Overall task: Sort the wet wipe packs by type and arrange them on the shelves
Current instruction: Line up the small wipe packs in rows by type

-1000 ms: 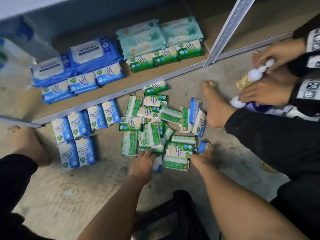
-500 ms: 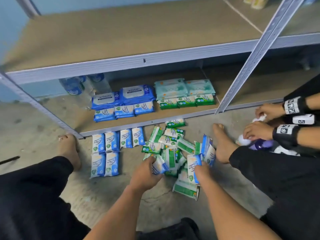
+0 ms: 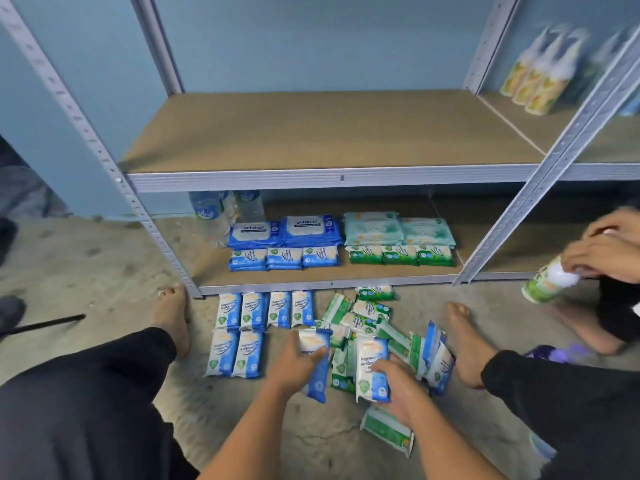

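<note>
Left hand [image 3: 297,367] grips one blue-and-white plastic wipe pack [image 3: 316,367], right hand [image 3: 398,382] another [image 3: 371,370], long axes upright, above the concrete floor [image 3: 104,271]; six blue packs [image 3: 254,332] lie lengthwise toward the grey metal shelf's front edge [image 3: 332,287].

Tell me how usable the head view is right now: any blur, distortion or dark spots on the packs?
Head view: the bottles on the upper right shelf are smeared by motion blur; wide-angle distortion bends the shelf uprights outward; the bottom shelf sits in shade, though its packs stay readable; the blue packs in the left hand and right hand are fairly sharp, label text partly legible.
</note>
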A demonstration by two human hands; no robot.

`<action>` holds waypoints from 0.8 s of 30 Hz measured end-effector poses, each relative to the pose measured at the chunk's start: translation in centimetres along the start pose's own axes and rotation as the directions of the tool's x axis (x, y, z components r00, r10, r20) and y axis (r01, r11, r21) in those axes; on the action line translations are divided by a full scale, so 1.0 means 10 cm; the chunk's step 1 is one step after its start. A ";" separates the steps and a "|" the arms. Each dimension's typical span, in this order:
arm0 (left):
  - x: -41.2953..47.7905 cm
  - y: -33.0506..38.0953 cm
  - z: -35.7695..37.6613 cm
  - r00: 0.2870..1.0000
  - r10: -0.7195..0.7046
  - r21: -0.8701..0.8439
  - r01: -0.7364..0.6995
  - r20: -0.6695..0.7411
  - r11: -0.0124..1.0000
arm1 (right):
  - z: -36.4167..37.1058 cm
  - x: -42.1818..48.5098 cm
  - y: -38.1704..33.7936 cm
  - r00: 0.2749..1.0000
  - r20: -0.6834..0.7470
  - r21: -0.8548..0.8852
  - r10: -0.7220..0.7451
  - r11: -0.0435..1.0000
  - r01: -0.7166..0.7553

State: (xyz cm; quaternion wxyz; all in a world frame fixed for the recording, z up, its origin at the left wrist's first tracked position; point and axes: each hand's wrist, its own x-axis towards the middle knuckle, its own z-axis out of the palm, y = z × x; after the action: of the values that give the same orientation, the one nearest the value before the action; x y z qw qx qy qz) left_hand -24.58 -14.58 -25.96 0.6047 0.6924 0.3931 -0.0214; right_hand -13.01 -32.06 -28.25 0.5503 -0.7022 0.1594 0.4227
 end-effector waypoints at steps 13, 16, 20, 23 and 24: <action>0.04 -0.04 -0.23 0.999 -0.019 -0.119 0.023 0.035 0.993 | 0.24 -0.02 -0.11 0.988 0.010 -0.127 -0.155 0.980 0.155; 0.13 -0.06 -0.31 1.000 -0.028 -0.112 0.028 0.007 0.993 | 0.36 0.06 -0.13 0.985 0.055 -0.111 -0.166 0.979 0.171; 0.35 -0.07 -0.47 1.000 -0.020 -0.071 0.019 -0.013 0.997 | 0.56 0.23 -0.22 0.977 0.110 -0.167 -0.184 0.965 0.200; 0.56 -0.07 -0.60 0.999 -0.026 -0.059 0.023 -0.040 0.998 | 0.70 0.38 -0.33 0.972 0.122 -0.215 -0.200 0.951 0.223; 0.64 -0.07 -0.64 0.998 -0.031 -0.054 0.028 -0.053 0.998 | 0.75 0.45 -0.36 0.971 0.122 -0.224 -0.207 0.947 0.230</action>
State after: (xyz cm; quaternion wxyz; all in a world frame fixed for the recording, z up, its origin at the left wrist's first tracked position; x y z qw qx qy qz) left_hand -23.43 -5.78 -28.04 0.6117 0.6706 0.4197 -0.0011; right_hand -10.99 -22.92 -29.63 0.5132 -0.7549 0.0023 0.4084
